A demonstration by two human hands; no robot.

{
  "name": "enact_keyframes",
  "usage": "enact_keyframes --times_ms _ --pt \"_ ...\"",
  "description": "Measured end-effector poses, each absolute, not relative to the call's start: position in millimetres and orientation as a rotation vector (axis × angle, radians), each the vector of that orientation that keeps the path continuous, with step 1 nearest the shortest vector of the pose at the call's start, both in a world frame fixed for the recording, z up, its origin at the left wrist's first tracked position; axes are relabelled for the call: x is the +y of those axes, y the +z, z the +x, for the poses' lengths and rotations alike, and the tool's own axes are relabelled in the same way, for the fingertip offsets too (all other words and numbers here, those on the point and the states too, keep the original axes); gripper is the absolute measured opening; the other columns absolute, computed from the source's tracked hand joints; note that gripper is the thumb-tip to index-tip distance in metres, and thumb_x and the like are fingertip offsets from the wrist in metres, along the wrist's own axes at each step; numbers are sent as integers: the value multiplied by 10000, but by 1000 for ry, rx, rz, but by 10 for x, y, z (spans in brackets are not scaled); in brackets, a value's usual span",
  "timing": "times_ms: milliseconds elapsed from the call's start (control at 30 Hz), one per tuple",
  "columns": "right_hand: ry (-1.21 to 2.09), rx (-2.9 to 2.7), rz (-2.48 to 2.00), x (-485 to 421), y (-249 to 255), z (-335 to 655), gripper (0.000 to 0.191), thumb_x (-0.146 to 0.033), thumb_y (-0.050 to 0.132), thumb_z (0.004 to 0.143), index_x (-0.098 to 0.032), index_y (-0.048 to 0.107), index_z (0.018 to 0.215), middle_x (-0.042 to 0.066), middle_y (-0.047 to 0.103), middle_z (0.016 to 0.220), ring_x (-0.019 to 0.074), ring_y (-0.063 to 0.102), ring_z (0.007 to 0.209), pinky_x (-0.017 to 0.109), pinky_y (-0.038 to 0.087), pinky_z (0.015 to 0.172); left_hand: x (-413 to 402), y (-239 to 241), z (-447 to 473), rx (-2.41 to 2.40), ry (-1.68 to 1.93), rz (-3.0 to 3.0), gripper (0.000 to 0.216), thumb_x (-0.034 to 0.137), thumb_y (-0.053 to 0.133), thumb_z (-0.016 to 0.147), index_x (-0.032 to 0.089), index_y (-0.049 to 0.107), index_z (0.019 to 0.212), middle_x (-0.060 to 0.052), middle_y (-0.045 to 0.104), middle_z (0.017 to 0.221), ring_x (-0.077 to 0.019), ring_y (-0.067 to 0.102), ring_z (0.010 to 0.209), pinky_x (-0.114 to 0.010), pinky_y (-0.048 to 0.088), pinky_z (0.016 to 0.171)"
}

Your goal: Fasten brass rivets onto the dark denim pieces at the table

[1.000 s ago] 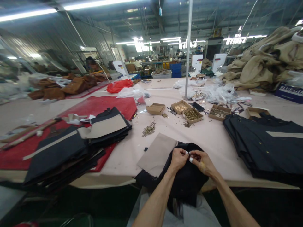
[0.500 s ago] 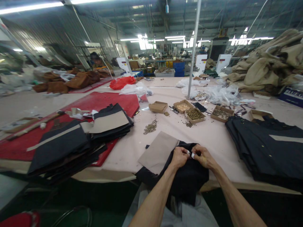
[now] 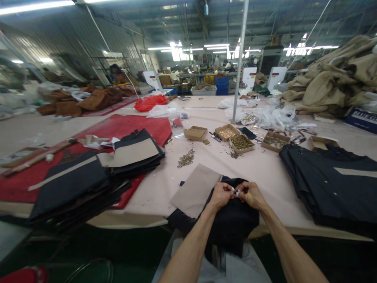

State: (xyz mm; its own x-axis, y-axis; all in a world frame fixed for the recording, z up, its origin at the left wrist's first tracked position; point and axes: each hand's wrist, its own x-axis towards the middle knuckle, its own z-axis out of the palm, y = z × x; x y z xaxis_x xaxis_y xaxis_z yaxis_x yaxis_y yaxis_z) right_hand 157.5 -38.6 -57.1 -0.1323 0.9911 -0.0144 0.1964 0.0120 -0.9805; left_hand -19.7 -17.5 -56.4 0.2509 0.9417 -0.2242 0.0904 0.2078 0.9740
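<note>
Black fabric with a beige panel lies over the table's front edge and hangs down before me. My left hand pinches the fabric near its upper edge, thumb and fingers pressed together. Close beside it, my right hand is closed on the same fabric. White wraps show on fingertips of both hands where they meet. Any small part between the fingertips is hidden.
Open cardboard boxes of small metal fittings stand beyond my hands, with loose metal rings nearby. Stacked black pieces lie left and right. A metal pole rises from the table. A person is at the far left.
My right hand has shifted slightly left, bringing the fingertips of both hands closer together. Both hands still grip the black fabric.
</note>
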Motion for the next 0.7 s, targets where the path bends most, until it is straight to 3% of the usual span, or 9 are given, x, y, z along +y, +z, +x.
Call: enact_keyframes --times_ms 167,267,433,567,700 --pt "1295 -1381 -1252 -376 -561 1583 158 -280 697 680 -148 666 762 94 737 917 158 652 571 273 556 506 -176 -562 -208 1133 871 1138 149 97 732 641 94 663 772 -58 704 670 -147 682 579 -244 564 571" --pt "1350 -1320 -1220 -380 -575 1591 230 -322 734 678 -154 664 819 63 719 795 167 655 574 282 561 535 -175 -556 -198 1137 896 1090 195 132 764 627 98 644 776 -58 700 667 -157 687 573 -257 574 566" --pt "1301 -1346 -1283 -370 -616 1546 295 -377 712 719 -172 641 919 -9 631 630 135 589 474 233 478 443 -182 -511 -152 1191 980 1052 198 115 702 612 113 607 786 -38 672 582 -184 673 513 -273 558 507" --pt "1110 -1473 -1324 -376 -629 1504 275 -385 631 802 -189 679 988 2 634 680 110 523 456 221 407 418 -171 -479 -134 1387 1078 1112 148 116 653 596 135 592 731 15 588 459 -127 565 389 -187 415 395" --pt "718 -1725 -1263 -430 -626 1483 250 -326 656 807 -217 743 1015 48 670 836 136 558 602 266 462 577 -131 -471 -124 1474 1103 1055 119 118 630 560 152 571 658 40 545 431 -103 511 368 -174 343 373"
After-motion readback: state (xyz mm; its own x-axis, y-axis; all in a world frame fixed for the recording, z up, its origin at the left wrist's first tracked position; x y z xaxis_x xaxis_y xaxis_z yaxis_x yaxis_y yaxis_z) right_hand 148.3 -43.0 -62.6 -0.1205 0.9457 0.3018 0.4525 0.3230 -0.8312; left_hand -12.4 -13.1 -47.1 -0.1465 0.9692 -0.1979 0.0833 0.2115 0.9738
